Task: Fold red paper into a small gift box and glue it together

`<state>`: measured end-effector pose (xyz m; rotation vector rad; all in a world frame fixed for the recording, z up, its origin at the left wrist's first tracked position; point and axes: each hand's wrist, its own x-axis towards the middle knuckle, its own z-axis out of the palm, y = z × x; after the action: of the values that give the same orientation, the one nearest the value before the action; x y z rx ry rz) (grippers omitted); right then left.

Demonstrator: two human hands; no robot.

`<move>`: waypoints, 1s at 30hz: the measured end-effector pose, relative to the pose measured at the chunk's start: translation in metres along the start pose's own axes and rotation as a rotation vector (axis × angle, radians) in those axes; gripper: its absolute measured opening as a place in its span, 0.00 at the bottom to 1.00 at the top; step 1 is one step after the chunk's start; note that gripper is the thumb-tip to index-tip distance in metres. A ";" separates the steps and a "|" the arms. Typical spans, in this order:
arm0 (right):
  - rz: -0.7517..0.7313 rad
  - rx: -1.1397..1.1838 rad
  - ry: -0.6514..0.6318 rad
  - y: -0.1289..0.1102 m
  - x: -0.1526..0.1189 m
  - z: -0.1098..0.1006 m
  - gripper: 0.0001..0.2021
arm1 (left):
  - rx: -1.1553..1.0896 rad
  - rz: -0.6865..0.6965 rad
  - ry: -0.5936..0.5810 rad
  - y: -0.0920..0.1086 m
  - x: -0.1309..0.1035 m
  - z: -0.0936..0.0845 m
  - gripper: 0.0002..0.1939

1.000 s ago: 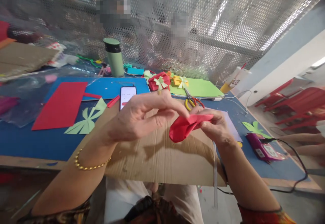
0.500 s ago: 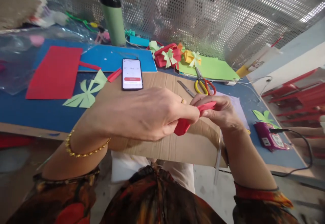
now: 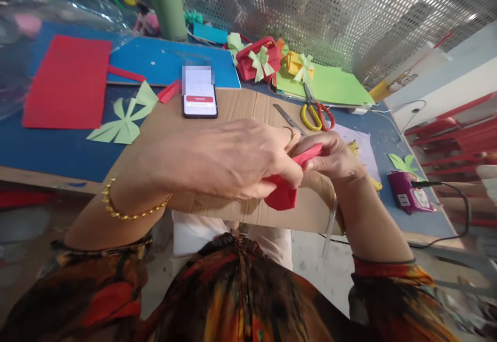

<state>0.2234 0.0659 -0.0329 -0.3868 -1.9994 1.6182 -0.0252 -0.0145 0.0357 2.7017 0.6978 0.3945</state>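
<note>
Both hands meet over a cardboard sheet (image 3: 240,212) on a folded piece of red paper (image 3: 285,194). My left hand (image 3: 233,161) reaches across from the left, its fingers closed on the near part of the paper. My right hand (image 3: 330,155) pinches the upper right edge between thumb and fingers. Part of the red paper is hidden behind my left fingers. Just beyond the hands lie scissors with yellow and orange-red handles (image 3: 310,118) and a metal blade (image 3: 287,116), whose lower end my hands cover. A phone (image 3: 200,105) lies on the cardboard's far edge.
A flat red sheet (image 3: 70,83) and a pale green cut-paper bow (image 3: 122,119) are on the left. Toward the back stand a green bottle (image 3: 166,5) and red paper bags with green bows (image 3: 260,60). A purple box with a cable (image 3: 409,192) sits at right.
The view has tilted down, so the table's things sit higher in the picture. My hands still hold the red paper, which has turned slightly and shows more of its lower face.
</note>
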 end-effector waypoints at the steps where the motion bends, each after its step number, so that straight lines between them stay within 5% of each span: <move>1: 0.019 0.000 -0.008 0.000 0.000 0.000 0.10 | 0.010 -0.016 -0.015 0.000 0.000 0.000 0.12; 13: 0.048 -0.038 -0.177 0.004 0.003 -0.001 0.08 | 0.031 -0.043 -0.247 0.012 0.009 0.011 0.11; 30: 0.049 -0.066 -0.116 0.008 0.003 -0.002 0.10 | -0.078 -0.084 -0.379 0.009 0.019 0.012 0.18</move>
<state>0.2215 0.0714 -0.0392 -0.3772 -2.1499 1.6418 -0.0011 -0.0152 0.0318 2.5561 0.6642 -0.1090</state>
